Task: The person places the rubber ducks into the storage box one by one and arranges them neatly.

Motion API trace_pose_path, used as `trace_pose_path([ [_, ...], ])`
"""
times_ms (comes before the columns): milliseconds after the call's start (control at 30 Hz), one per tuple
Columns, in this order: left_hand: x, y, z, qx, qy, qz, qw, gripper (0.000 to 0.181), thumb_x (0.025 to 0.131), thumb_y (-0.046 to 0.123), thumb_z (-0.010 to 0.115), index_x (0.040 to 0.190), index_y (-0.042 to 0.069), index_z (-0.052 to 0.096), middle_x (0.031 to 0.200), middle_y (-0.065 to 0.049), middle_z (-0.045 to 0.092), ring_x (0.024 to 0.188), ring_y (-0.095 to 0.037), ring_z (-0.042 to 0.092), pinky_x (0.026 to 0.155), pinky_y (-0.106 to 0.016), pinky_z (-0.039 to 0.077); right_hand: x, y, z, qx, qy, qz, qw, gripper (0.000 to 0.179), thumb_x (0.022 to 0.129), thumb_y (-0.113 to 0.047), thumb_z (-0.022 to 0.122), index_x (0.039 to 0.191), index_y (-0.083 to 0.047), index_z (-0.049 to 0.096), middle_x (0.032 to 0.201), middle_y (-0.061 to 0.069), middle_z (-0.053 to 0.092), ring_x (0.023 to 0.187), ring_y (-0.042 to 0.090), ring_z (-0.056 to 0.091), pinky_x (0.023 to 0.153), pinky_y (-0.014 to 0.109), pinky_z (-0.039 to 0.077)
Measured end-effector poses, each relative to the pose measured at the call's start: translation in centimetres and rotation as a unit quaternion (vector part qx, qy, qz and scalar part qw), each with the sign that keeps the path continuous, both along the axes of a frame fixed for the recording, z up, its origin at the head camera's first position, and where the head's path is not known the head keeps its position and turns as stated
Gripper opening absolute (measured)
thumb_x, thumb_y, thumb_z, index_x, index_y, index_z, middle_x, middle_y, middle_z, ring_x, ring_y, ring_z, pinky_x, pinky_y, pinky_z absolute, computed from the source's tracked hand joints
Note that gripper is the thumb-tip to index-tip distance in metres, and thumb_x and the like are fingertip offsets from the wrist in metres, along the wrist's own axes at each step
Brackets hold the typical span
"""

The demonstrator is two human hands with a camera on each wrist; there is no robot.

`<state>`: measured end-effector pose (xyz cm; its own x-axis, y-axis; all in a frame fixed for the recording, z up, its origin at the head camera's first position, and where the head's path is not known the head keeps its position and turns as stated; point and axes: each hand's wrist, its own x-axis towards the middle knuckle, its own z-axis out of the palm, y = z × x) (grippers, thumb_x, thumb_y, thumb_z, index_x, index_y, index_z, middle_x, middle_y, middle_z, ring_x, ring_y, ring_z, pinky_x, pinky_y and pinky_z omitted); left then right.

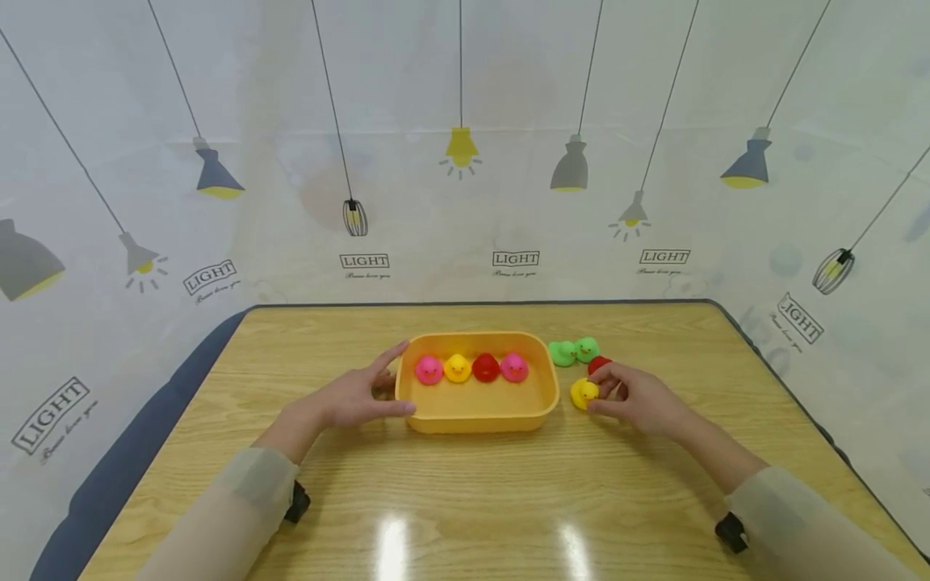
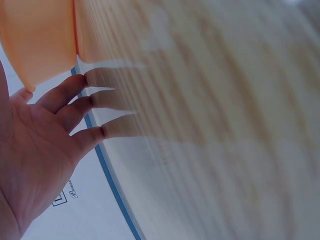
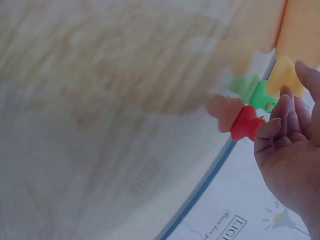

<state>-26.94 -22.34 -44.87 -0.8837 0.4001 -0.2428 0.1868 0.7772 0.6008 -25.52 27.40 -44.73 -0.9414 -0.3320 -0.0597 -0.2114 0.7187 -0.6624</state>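
A yellow-orange plastic basin [image 1: 475, 424] stands on the table with a row of rubber ducks inside: a pink duck [image 1: 429, 370], a yellow duck [image 1: 458, 369], a red duck [image 1: 486, 368] and another pink duck [image 1: 514, 368]. My left hand [image 1: 356, 395] rests against the basin's left end, thumb and index finger spread along it, the other fingers touching the table. Right of the basin, my right hand [image 1: 643, 399] pinches a yellow rubber duck [image 1: 583, 394] between thumb and fingers. Whether that duck touches the table I cannot tell.
Beyond the right hand are two green ducks [image 1: 563, 353] and a red duck [image 1: 599, 365], partly covered by that hand in the head view. The wooden table [image 1: 465, 492] ends at a dark edge, with a lamp-patterned curtain [image 1: 436, 218] around it.
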Motion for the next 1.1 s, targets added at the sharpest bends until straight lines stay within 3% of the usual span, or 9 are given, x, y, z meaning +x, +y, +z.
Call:
trace_pose_path([
  [300, 0.2, 0.2, 0.3, -0.004, 0.001, 0.000, 1.0000, 0.114, 0.091, 0.078, 0.073, 0.175, 0.050, 0.001, 0.169, -0.018, 0.051, 0.158, -0.050, 0.045, 0.130, -0.075, 0.027, 1.5, -0.7, 2.2, -0.039, 0.070, 0.006, 0.9968, 0.036, 0.096, -0.030, 0.088, 0.124, -0.011, 0.073, 0.098, 0.001, 0.069, 0.079, 0.015, 0.057, 0.065, 0.023, 0.050],
  [500, 0.1, 0.1, 0.1, -0.002, 0.000, 0.001, 1.0000, 0.114, 0.091, 0.078, 0.073, 0.175, 0.051, 0.001, 0.170, -0.018, 0.050, 0.158, -0.050, 0.044, 0.129, -0.075, 0.028, 2.0, -2.4, 3.3, -0.064, 0.082, 0.035, 0.9939, 0.034, 0.094, -0.028, 0.090, 0.121, -0.013, 0.075, 0.097, 0.000, 0.070, 0.078, 0.014, 0.056, 0.065, 0.022, 0.048],
  [867, 0.1, 0.2, -0.1, 0.000, -0.001, 0.003, 1.0000, 0.115, 0.090, 0.079, 0.074, 0.174, 0.052, 0.001, 0.170, -0.018, 0.049, 0.158, -0.050, 0.043, 0.129, -0.077, 0.028, 1.4, -7.1, 3.8, -0.081, 0.095, 0.094, 0.9877, 0.033, 0.092, -0.025, 0.092, 0.117, -0.011, 0.075, 0.095, -0.002, 0.071, 0.076, 0.012, 0.057, 0.066, 0.022, 0.050],
  [1100, 0.0, 0.2, 0.0, -0.002, 0.000, 0.002, 1.0000, 0.115, 0.090, 0.079, 0.073, 0.174, 0.052, 0.001, 0.171, -0.019, 0.048, 0.158, -0.051, 0.044, 0.129, -0.076, 0.029, 0.6, -10.1, 3.8, -0.086, 0.090, 0.107, 0.9864, 0.035, 0.092, -0.027, 0.092, 0.120, -0.014, 0.076, 0.096, -0.001, 0.071, 0.079, 0.016, 0.059, 0.069, 0.023, 0.051],
])
